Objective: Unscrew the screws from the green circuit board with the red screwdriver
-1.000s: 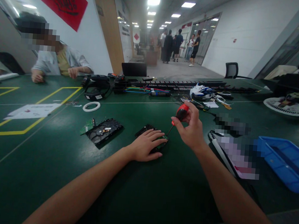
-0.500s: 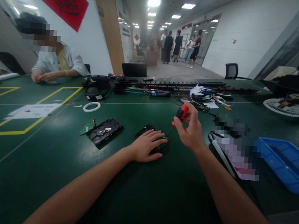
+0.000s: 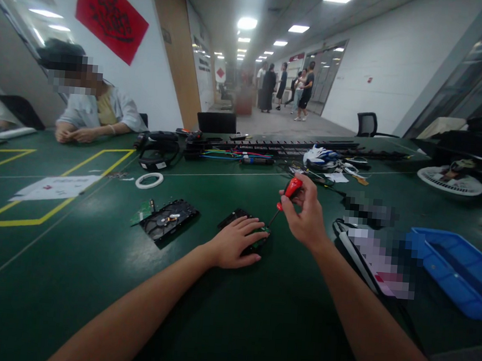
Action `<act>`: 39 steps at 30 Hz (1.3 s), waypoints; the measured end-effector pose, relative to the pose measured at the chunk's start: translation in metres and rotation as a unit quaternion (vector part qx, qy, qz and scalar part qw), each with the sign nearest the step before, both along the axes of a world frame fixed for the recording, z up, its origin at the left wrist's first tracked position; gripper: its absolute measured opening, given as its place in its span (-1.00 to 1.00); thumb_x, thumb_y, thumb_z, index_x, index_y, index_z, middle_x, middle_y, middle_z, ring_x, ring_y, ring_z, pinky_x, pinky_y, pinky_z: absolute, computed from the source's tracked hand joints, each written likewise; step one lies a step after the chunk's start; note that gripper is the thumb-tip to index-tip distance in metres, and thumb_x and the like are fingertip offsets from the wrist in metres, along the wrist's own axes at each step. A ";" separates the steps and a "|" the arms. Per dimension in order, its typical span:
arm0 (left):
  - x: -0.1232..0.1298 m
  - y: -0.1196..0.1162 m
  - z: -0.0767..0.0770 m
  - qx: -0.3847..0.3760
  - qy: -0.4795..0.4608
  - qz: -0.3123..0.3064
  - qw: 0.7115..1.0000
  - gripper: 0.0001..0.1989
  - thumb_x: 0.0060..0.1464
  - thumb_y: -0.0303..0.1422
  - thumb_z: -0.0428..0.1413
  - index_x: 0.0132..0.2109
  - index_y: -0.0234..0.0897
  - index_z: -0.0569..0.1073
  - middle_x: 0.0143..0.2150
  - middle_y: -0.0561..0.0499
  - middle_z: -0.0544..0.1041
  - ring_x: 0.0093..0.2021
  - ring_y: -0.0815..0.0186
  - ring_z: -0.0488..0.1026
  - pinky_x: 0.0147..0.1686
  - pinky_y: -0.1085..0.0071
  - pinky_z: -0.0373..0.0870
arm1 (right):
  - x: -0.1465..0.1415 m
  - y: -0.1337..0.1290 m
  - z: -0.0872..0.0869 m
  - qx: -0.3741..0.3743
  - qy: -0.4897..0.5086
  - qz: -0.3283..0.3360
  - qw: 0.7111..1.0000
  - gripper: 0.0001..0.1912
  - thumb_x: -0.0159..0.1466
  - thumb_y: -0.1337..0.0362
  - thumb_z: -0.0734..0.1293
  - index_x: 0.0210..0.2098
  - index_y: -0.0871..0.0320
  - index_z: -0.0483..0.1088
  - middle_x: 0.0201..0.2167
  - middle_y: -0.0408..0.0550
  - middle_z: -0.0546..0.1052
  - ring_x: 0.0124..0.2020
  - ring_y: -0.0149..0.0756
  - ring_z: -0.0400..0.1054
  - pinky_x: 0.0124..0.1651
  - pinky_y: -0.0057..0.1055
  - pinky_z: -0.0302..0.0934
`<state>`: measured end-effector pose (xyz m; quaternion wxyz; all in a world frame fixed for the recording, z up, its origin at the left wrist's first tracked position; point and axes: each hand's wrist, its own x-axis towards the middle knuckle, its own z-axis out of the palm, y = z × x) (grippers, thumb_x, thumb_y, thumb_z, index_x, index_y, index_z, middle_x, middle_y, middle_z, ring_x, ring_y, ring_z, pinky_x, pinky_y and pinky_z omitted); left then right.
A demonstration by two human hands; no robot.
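My left hand (image 3: 237, 241) lies with its fingers spread over a black hard drive (image 3: 230, 217), covering much of it. Green circuit board shows at its fingertips. My right hand (image 3: 306, 210) is closed around the red and black handle of a screwdriver (image 3: 292, 188). The shaft slants down to the left, and its tip is at the board's edge beside my left fingers; whether it sits in a screw is too small to tell. Further left, a second opened drive (image 3: 169, 219) rests on the green table, with a loose green circuit board (image 3: 143, 214) against its left side.
A white ring (image 3: 149, 180) and a black headset-like device (image 3: 159, 150) are at the back left. Cables and long black strips line the far side. A blue tray (image 3: 459, 270) stands at the right. A person (image 3: 100, 114) sits across at the left.
The camera view has tilted up a little, so the table appears lower. The screwdriver's handle has turned slightly in my right hand. My left hand remains on the drive.
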<state>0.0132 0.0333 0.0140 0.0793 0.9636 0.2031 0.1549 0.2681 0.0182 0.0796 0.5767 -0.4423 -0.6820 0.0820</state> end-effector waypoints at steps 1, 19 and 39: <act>0.000 0.000 0.000 0.001 0.002 0.000 1.000 -0.28 0.39 0.06 0.11 0.55 -0.07 0.22 0.56 -0.17 0.28 0.58 -0.11 0.18 0.55 -0.20 0.04 | -0.001 0.000 0.001 -0.004 0.008 0.012 1.000 -0.35 0.46 0.21 0.35 0.48 -0.09 0.15 0.27 0.15 0.50 0.09 -0.04 0.61 0.07 -0.02 0.62; 0.001 0.006 -0.002 -0.004 0.001 -0.009 1.000 -0.26 0.36 0.06 0.15 0.55 -0.03 0.23 0.56 -0.14 0.29 0.56 -0.12 0.20 0.55 -0.22 0.04 | -0.002 0.011 0.010 0.007 -0.025 -0.008 1.000 -0.41 0.47 0.23 0.32 0.46 -0.04 0.24 0.28 0.15 0.49 0.14 -0.04 0.55 0.05 -0.06 0.62; 0.001 0.011 -0.001 -0.009 0.004 -0.015 1.000 -0.28 0.35 0.08 0.15 0.53 -0.02 0.28 0.56 -0.13 0.29 0.57 -0.10 0.20 0.54 -0.21 0.07 | 0.001 0.017 -0.003 0.079 -0.031 -0.061 0.995 -0.35 0.39 0.10 0.48 0.41 -0.04 0.30 0.15 0.14 0.48 -0.01 -0.02 0.53 -0.02 0.02 0.62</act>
